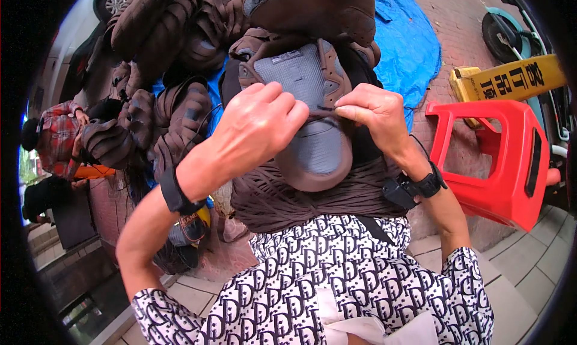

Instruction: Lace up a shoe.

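Observation:
A brown and grey shoe upper (315, 148) rests on my lap, its toe end toward me and its grey mesh tongue (294, 75) farther away. Across it runs a short dark brown shoelace (321, 113). My right hand (378, 114) pinches this lace between thumb and forefinger at the right edge of the upper. On the other side my left hand (258, 120) is closed in a fist at the lace; its fingertips are hidden. Beneath the upper a thick bundle of loose brown laces (270, 195) drapes over my lap.
Stacks of brown shoe uppers (162, 21) lie at the far left, partly on a blue tarp (409, 39). A red plastic stool (499, 165) stands to the right, near a yellow sign (511, 78) and a parked bike (502, 36). Another person (57, 132) sits at left.

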Demonstrator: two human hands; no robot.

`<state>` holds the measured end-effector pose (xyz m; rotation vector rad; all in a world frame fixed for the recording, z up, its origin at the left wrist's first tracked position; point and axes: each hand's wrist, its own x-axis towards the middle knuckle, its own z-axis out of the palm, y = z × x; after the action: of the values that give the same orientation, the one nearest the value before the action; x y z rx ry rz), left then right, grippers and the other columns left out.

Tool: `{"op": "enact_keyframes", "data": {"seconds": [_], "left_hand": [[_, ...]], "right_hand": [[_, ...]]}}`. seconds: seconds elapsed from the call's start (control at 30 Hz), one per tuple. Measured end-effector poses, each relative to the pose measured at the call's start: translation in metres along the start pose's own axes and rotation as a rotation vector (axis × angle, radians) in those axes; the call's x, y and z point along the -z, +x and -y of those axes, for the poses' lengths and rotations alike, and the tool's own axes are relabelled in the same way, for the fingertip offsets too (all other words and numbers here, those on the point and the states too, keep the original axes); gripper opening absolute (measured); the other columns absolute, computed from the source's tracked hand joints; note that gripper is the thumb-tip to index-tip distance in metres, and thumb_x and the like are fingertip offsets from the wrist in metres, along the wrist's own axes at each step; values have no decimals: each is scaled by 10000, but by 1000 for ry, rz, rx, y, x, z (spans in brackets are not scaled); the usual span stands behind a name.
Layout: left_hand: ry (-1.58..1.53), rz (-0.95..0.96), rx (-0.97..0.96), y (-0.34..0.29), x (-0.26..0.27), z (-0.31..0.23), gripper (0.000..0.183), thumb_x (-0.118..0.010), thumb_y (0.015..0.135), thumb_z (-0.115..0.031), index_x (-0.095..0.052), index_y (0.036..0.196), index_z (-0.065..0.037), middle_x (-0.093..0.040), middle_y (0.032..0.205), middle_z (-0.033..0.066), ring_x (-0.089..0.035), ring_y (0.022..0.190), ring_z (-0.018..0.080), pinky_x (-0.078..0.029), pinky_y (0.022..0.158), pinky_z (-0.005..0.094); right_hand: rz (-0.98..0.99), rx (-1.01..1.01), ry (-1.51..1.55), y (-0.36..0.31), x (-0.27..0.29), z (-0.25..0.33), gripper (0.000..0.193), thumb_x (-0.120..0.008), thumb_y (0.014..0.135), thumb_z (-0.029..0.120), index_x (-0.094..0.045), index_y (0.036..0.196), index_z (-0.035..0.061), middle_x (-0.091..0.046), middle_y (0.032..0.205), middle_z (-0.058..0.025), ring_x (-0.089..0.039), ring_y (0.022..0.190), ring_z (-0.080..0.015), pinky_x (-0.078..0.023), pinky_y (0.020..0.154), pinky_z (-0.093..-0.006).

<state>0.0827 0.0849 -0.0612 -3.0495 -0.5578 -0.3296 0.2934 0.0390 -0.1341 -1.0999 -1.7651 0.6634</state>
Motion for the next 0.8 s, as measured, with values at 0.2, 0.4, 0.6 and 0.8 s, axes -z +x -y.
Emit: {"op": "enact_keyframes", "data": {"seconds": [0.2,0.4,0.6,0.8], "left_hand": [[-129,-115,138,13,-3,3,108,-599,697,-49,-518,767,-39,-491,724,116,-533,684,303,-444,575,368],[-819,189,637,16,3,15,119,-524,843,-111,-527,782,-8,-502,551,23,-529,469,85,-398,422,222],[-1055,151,904,10,3,10,85,-507,853,-109,-520,823,-30,-535,642,-1,-512,469,57,-370,413,182],[-1140,121,964,-21,12,15,31,-502,837,-51,-491,853,-26,-542,698,20,-496,484,59,-370,432,180]], "right_hand": [[-55,-404,236,4,0,16,143,-615,721,43,-656,851,-3,-639,786,-77,-586,599,-114,-466,531,-232],[-97,-127,13,1,-5,5,112,-640,688,76,-649,767,-4,-633,749,-98,-617,690,-172,-479,625,-255],[-114,-284,179,6,-7,-10,112,-640,679,86,-640,737,-10,-614,711,-95,-594,664,-174,-458,619,-257],[-60,-161,262,10,-27,5,94,-634,686,63,-625,730,-19,-583,718,-72,-566,680,-145,-437,614,-250]]}}
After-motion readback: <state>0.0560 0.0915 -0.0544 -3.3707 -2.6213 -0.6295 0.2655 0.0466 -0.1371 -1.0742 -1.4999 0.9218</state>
